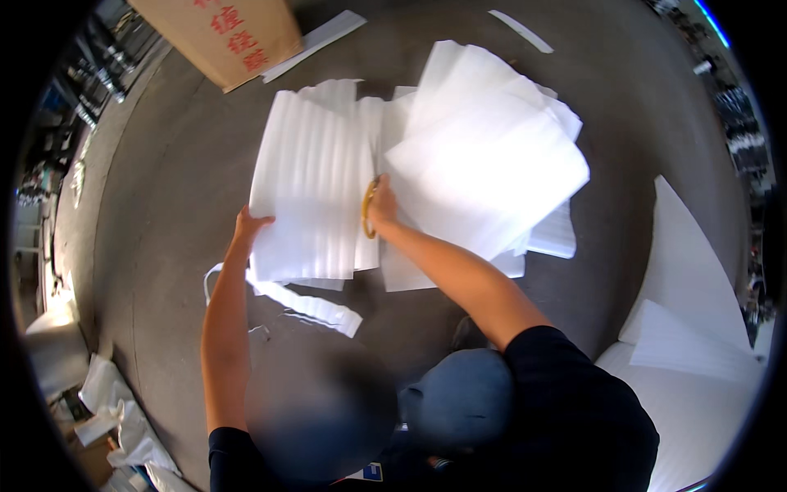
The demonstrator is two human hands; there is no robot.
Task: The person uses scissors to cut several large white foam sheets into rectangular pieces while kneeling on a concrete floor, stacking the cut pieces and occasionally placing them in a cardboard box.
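Sheets of thin white foam lie on the grey floor [176, 246] in front of a crouching person, in two groups side by side. A ribbed stack [307, 180] is on the left, its faint ridges running away from the person; a fanned pile [492, 164] is on the right, its layers turned at different angles and overlapping.

The person's left hand [254, 221] is at the left edge of the ribbed stack, with the thumb laid over the top sheet; the other fingers are partly hidden, so how tightly it is closed cannot be told. The right hand [382, 207] is closed around a yellow curved tool [368, 215] at the right side of the same stack, close to the fanned pile. The tool's working end cannot be made out.

A crumpled white strip [316, 308] lies near the stack's lower edge, beside the left forearm [223, 344]. Beyond the stack, a cardboard box [229, 37] with red writing stands next to a flat pale strip [320, 43], and a narrower strip [522, 31] lies farther right. Large white sheeting [684, 320] spreads along the right side.
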